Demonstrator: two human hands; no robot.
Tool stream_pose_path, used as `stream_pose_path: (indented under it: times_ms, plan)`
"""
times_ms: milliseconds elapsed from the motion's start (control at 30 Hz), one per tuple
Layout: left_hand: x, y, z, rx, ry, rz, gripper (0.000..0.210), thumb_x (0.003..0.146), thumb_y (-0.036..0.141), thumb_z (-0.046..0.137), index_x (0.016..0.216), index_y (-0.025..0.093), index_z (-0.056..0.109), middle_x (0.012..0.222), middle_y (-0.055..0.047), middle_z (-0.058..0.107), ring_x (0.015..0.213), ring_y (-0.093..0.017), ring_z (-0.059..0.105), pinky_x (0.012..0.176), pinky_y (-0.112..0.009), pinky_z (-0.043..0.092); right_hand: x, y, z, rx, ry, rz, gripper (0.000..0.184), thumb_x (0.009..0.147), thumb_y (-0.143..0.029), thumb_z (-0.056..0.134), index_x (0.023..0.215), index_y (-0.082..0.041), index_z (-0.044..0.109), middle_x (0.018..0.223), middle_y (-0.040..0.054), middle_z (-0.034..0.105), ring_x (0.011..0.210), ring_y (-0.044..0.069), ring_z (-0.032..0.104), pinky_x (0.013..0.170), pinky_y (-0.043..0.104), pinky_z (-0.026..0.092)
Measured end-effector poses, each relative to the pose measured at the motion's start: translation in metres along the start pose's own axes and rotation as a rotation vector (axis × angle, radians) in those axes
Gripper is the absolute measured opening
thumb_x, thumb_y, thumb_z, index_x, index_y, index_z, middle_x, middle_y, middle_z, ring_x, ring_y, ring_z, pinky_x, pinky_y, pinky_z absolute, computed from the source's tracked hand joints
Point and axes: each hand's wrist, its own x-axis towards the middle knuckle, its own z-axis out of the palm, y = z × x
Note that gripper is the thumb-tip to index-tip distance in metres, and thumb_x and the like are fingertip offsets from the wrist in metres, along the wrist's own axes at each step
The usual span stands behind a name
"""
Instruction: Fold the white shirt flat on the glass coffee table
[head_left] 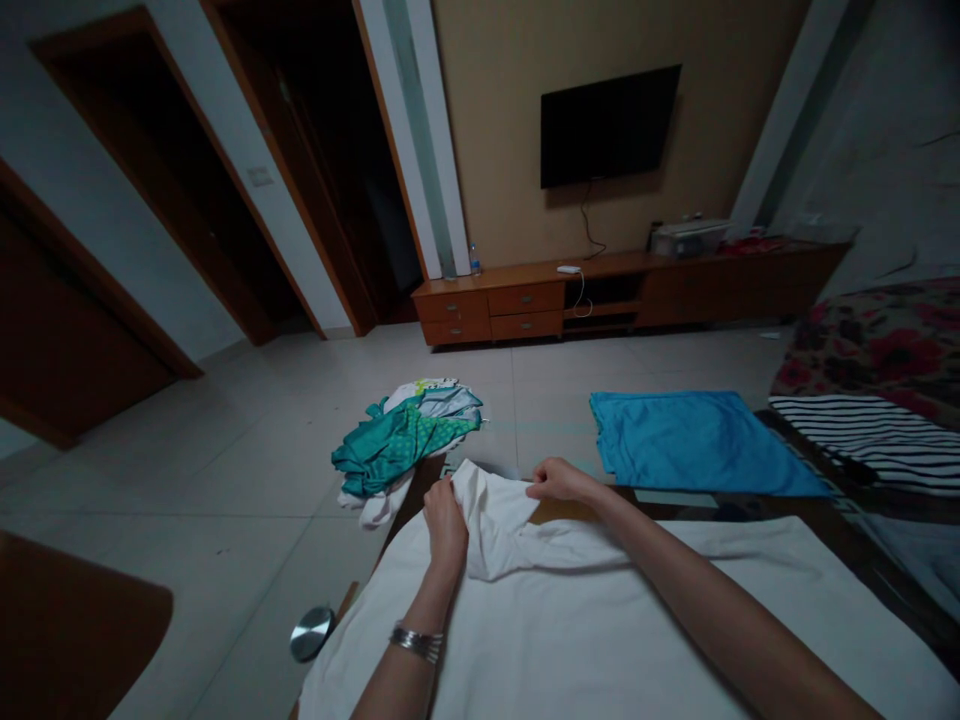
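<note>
A large white cloth garment [570, 630] lies spread over the low table in front of me. Its far left part is bunched up and lifted between my hands. My left hand [446, 525], with a silver bracelet at the wrist, is closed on the left edge of the bunched part. Farther right, my right hand [559, 480] pinches the same white fabric at its far edge. Whether it is a shirt or another garment I cannot tell. Just beyond my left hand lies a heap of green and white clothes [409, 435].
A folded blue cloth [675, 440] lies at the table's far right, beside black-and-white striped fabric [870, 435]. A round metal lid-like object [311, 635] sits at the left edge. Across the tiled floor stands a wooden TV cabinet [525, 310], with a television [607, 125] above.
</note>
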Motion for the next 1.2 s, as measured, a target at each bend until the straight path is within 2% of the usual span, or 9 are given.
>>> stream_pose_path:
  times_ms: [133, 267, 333, 600, 867, 933, 1033, 1133, 1200]
  plan:
    - [-0.001, 0.002, -0.003, -0.009, -0.006, 0.009, 0.046, 0.081, 0.002, 0.039, 0.124, 0.010, 0.049, 0.119, -0.015, 0.055, 0.112, -0.027, 0.047, 0.093, -0.040, 0.040, -0.007, -0.005, -0.001, 0.064, -0.075, -0.060, 0.020, 0.065, -0.029, 0.065, 0.077, -0.013, 0.070, 0.066, -0.0005, 0.060, 0.059, 0.009, 0.048, 0.054, 0.020, 0.031]
    - [-0.003, 0.003, -0.003, -0.008, 0.006, 0.012, 0.046, 0.079, 0.001, 0.040, 0.122, 0.012, 0.050, 0.117, -0.015, 0.055, 0.111, -0.027, 0.048, 0.092, -0.041, 0.040, -0.002, -0.005, -0.005, 0.310, -0.412, -0.249, 0.034, 0.058, -0.027, 0.066, 0.089, -0.014, 0.070, 0.075, -0.0020, 0.064, 0.067, 0.012, 0.052, 0.062, 0.020, 0.040]
    - [-0.004, 0.004, -0.003, 0.000, 0.028, 0.023, 0.046, 0.079, 0.001, 0.041, 0.122, 0.013, 0.051, 0.116, -0.014, 0.055, 0.111, -0.027, 0.047, 0.092, -0.041, 0.040, 0.002, 0.000, -0.006, 0.348, -0.465, -0.288, 0.032, 0.056, -0.026, 0.065, 0.085, -0.014, 0.071, 0.071, -0.0034, 0.063, 0.066, 0.011, 0.051, 0.063, 0.021, 0.040]
    - [-0.004, 0.002, -0.001, 0.037, 0.027, 0.032, 0.043, 0.082, 0.004, 0.040, 0.123, 0.012, 0.051, 0.120, -0.014, 0.055, 0.110, -0.027, 0.047, 0.092, -0.039, 0.040, 0.015, 0.001, -0.010, 0.132, -0.158, -0.157, 0.022, 0.067, -0.029, 0.059, 0.072, -0.011, 0.070, 0.055, -0.0042, 0.053, 0.053, 0.008, 0.044, 0.052, 0.019, 0.032]
    - [-0.002, -0.002, 0.004, 0.033, 0.033, 0.039, 0.045, 0.080, 0.003, 0.043, 0.123, 0.014, 0.051, 0.119, -0.013, 0.054, 0.112, -0.027, 0.046, 0.093, -0.040, 0.039, -0.003, -0.020, -0.005, 0.004, 0.190, -0.047, 0.026, 0.074, -0.008, 0.050, 0.090, -0.011, 0.070, 0.091, 0.0080, 0.068, 0.081, 0.014, 0.056, 0.072, 0.023, 0.037]
    - [-0.002, -0.002, 0.003, 0.029, 0.007, 0.045, 0.045, 0.080, 0.004, 0.044, 0.123, 0.013, 0.051, 0.119, -0.014, 0.053, 0.112, -0.027, 0.046, 0.093, -0.040, 0.038, -0.027, -0.025, -0.006, -0.030, 0.226, -0.090, 0.025, 0.077, -0.009, 0.049, 0.090, -0.013, 0.069, 0.094, 0.0081, 0.068, 0.084, 0.015, 0.056, 0.075, 0.024, 0.037]
    - [-0.002, 0.001, -0.001, 0.031, -0.011, 0.041, 0.042, 0.082, 0.004, 0.042, 0.122, 0.012, 0.052, 0.119, -0.015, 0.054, 0.110, -0.027, 0.046, 0.092, -0.040, 0.039, -0.072, -0.036, 0.004, -0.074, 0.123, -0.301, 0.016, 0.080, -0.019, 0.057, 0.092, -0.017, 0.068, 0.091, 0.0047, 0.066, 0.082, 0.014, 0.056, 0.073, 0.023, 0.037]
    - [-0.004, 0.005, -0.004, 0.033, 0.007, 0.038, 0.042, 0.081, 0.003, 0.042, 0.120, 0.013, 0.053, 0.117, -0.015, 0.054, 0.109, -0.027, 0.046, 0.091, -0.040, 0.039, -0.105, -0.048, 0.032, -0.183, 0.056, -0.484, 0.032, 0.078, -0.032, 0.066, 0.108, -0.020, 0.062, 0.105, 0.0062, 0.062, 0.093, 0.017, 0.054, 0.076, 0.025, 0.037]
    - [-0.006, 0.006, -0.006, 0.031, 0.016, 0.043, 0.042, 0.080, 0.003, 0.044, 0.120, 0.013, 0.053, 0.117, -0.015, 0.054, 0.109, -0.027, 0.046, 0.091, -0.040, 0.039, -0.109, -0.051, 0.052, -0.289, 0.101, -0.501, 0.027, 0.082, -0.030, 0.062, 0.107, -0.020, 0.061, 0.106, 0.0077, 0.061, 0.096, 0.019, 0.052, 0.079, 0.027, 0.037]
